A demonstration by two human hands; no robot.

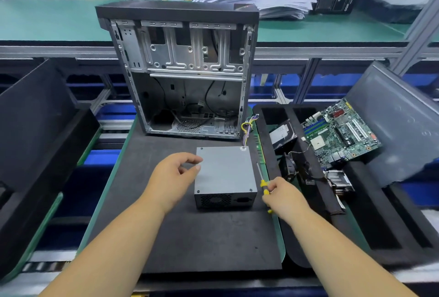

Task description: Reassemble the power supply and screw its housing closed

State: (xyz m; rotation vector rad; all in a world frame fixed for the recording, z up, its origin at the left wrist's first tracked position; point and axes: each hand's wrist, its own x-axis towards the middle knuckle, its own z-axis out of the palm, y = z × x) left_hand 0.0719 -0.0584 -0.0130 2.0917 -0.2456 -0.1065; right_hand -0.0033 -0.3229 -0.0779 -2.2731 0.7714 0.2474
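Note:
A grey power supply (225,173) lies flat on the black foam mat (202,237), lid on top, with screws visible at its corners. Its coloured cable bundle (248,125) runs out at the far right corner. My left hand (173,175) hovers at the box's left edge, fingers curled and apart, holding nothing. My right hand (282,195) is just right of the box, closed around the yellow handle of a screwdriver (262,181) whose shaft points away from me along the box's right side.
An open, empty computer case (187,71) stands upright behind the power supply. To the right, a black foam tray (356,213) holds a motherboard (342,130), a hard drive (282,136), a fan and a heatsink. A dark tray sits left. A person sits far back.

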